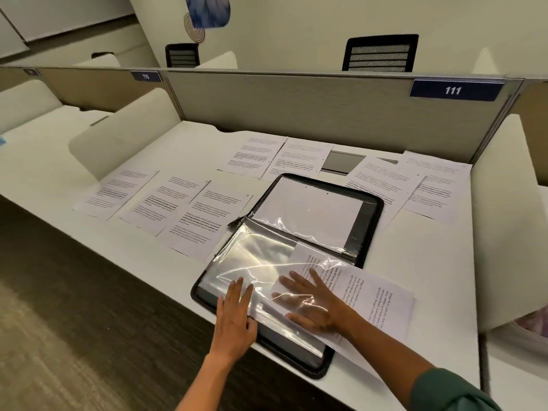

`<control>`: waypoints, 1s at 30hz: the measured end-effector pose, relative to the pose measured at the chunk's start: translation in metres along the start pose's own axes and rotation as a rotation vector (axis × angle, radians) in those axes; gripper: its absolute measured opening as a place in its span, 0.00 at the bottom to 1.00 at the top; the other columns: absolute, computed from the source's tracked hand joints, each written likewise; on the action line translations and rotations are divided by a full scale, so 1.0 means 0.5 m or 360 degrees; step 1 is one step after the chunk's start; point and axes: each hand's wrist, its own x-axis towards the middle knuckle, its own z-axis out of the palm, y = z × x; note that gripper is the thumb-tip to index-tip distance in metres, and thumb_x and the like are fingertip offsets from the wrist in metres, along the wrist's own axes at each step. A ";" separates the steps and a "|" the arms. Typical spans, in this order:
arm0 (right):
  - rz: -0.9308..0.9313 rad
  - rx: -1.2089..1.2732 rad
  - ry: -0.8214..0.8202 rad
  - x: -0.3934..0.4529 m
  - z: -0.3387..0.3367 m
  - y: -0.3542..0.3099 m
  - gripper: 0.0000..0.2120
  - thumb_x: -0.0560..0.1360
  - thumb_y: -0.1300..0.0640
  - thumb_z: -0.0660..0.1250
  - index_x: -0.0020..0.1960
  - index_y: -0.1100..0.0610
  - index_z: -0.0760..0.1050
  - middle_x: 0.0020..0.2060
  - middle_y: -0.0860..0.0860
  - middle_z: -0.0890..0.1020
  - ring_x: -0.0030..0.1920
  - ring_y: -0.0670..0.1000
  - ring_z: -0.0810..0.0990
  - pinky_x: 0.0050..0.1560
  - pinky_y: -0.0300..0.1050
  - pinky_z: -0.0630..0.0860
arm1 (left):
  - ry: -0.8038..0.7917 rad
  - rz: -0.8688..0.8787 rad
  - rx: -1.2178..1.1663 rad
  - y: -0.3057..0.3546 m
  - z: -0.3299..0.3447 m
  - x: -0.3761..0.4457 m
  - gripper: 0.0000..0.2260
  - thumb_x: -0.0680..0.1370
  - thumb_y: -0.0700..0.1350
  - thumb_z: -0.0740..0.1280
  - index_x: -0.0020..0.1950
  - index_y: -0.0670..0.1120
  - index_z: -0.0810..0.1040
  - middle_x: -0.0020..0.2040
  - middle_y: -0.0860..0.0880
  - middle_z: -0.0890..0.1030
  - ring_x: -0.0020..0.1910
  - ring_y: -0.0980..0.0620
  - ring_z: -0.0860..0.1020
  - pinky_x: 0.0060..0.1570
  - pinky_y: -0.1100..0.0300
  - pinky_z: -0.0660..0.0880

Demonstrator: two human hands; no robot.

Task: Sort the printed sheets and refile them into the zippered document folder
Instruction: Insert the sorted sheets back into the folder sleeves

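Sheet [370,295] overhangs folder [369,232] rim; right hand [311,304] flat on it.

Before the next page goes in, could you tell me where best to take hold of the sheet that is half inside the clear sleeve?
Probably by the sheet's bare right end, coming from the right. That half juts past the open folder and the clear sleeve, flat on the desk. The right hand lies flat on the sleeved part, the left hand on the sleeve.
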 end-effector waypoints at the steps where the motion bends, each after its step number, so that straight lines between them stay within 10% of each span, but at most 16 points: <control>1: 0.0006 -0.0027 -0.0011 0.007 0.002 0.001 0.26 0.82 0.34 0.46 0.79 0.37 0.50 0.80 0.47 0.46 0.80 0.52 0.43 0.73 0.70 0.50 | -0.0005 0.0012 0.0002 -0.004 -0.002 0.003 0.35 0.78 0.41 0.63 0.81 0.52 0.50 0.81 0.51 0.44 0.79 0.53 0.39 0.77 0.44 0.45; 10: -0.0026 0.0005 0.0020 0.046 0.002 0.006 0.27 0.80 0.32 0.40 0.78 0.36 0.53 0.80 0.48 0.45 0.79 0.56 0.40 0.74 0.68 0.38 | 0.0263 -0.0018 -0.0014 -0.004 -0.033 0.039 0.21 0.74 0.38 0.72 0.66 0.47 0.75 0.73 0.45 0.69 0.73 0.43 0.66 0.69 0.41 0.69; 21: -0.0189 0.0214 -0.0036 0.001 -0.033 -0.002 0.22 0.84 0.41 0.43 0.77 0.31 0.43 0.79 0.45 0.38 0.77 0.52 0.30 0.72 0.52 0.24 | 0.0321 -0.0050 0.0222 0.034 -0.047 0.056 0.10 0.66 0.36 0.79 0.40 0.47 0.81 0.60 0.46 0.78 0.55 0.46 0.76 0.46 0.51 0.76; 28: -0.0254 -0.0186 0.0088 -0.013 -0.009 0.028 0.23 0.83 0.38 0.39 0.77 0.35 0.45 0.78 0.48 0.58 0.77 0.58 0.56 0.72 0.62 0.37 | 0.0386 -0.0103 0.0299 0.056 -0.045 0.050 0.10 0.66 0.33 0.77 0.41 0.45 0.81 0.55 0.48 0.78 0.48 0.47 0.76 0.42 0.52 0.76; 30: -0.0274 -0.0184 0.0094 -0.009 0.006 0.026 0.25 0.82 0.35 0.39 0.77 0.34 0.39 0.80 0.46 0.47 0.79 0.58 0.44 0.72 0.60 0.29 | 0.0422 -0.0112 0.0312 0.070 -0.044 0.043 0.13 0.65 0.31 0.77 0.43 0.45 0.81 0.54 0.46 0.78 0.47 0.47 0.76 0.41 0.52 0.75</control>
